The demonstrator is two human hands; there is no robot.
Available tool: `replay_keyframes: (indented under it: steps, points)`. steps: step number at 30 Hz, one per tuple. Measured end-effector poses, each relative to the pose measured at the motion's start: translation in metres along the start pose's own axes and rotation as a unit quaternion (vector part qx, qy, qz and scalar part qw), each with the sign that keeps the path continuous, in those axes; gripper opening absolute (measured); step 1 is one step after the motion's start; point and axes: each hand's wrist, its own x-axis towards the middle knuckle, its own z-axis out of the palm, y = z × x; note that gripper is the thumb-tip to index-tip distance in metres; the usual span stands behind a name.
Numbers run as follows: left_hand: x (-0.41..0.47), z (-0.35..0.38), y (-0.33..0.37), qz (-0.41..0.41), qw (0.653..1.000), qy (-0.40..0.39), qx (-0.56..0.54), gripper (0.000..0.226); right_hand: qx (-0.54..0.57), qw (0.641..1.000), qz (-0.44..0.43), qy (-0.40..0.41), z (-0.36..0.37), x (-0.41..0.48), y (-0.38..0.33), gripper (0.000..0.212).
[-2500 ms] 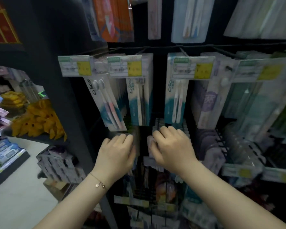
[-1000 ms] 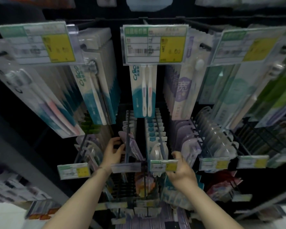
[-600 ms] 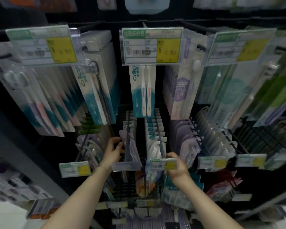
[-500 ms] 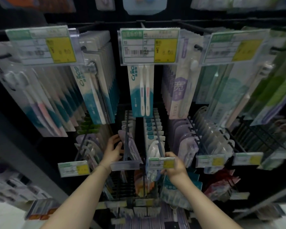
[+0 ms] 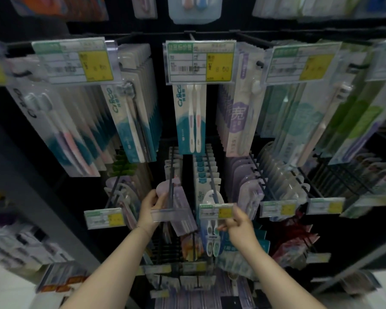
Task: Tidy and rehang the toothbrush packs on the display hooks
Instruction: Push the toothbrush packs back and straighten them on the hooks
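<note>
My left hand (image 5: pixel 152 210) grips the top of a pale purple toothbrush pack (image 5: pixel 184 217) that hangs tilted at the front of a lower hook (image 5: pixel 171 172). An unlabelled clear tag holder (image 5: pixel 163 215) crosses in front of it. My right hand (image 5: pixel 240 221) pinches the front white-and-teal toothbrush pack (image 5: pixel 211 238) on the neighbouring hook, just below its yellow-and-white price tag (image 5: pixel 216 211). More teal-topped packs (image 5: pixel 204 170) queue behind on that hook.
Above hangs a row of long toothbrush packs (image 5: pixel 191 121) under large price tags (image 5: pixel 200 61). Rounded purple blister packs (image 5: pixel 247 188) fill the hooks to the right. A dark shelf upright (image 5: pixel 38 192) stands at the left. More hooks with packs sit below my wrists.
Both hands have moved from in front of the shelf to the lower hook row. In the last second my right hand dropped from the price tag to the pack under it.
</note>
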Motion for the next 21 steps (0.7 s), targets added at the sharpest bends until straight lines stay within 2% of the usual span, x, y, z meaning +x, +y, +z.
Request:
replay_keyframes:
  steps: [3,8,16,21]
  points:
    - [-0.012,-0.003,-0.002,0.001,1.0,0.002,0.006,0.024,-0.05,0.998,-0.025,0.001,-0.003,-0.007,0.001,0.038]
    - [-0.031,-0.009,-0.012,-0.015,1.0,0.008,0.02,0.016,-0.076,0.996,-0.05,0.023,-0.002,-0.017,0.004,0.018]
    - [-0.068,-0.017,-0.002,0.036,0.997,-0.005,0.062,0.022,-0.087,0.992,-0.074,0.05,0.0,-0.032,0.008,0.014]
    - [-0.083,-0.021,-0.003,0.05,0.997,-0.028,0.059,0.017,-0.107,0.99,-0.074,0.044,0.003,-0.045,0.01,0.016]
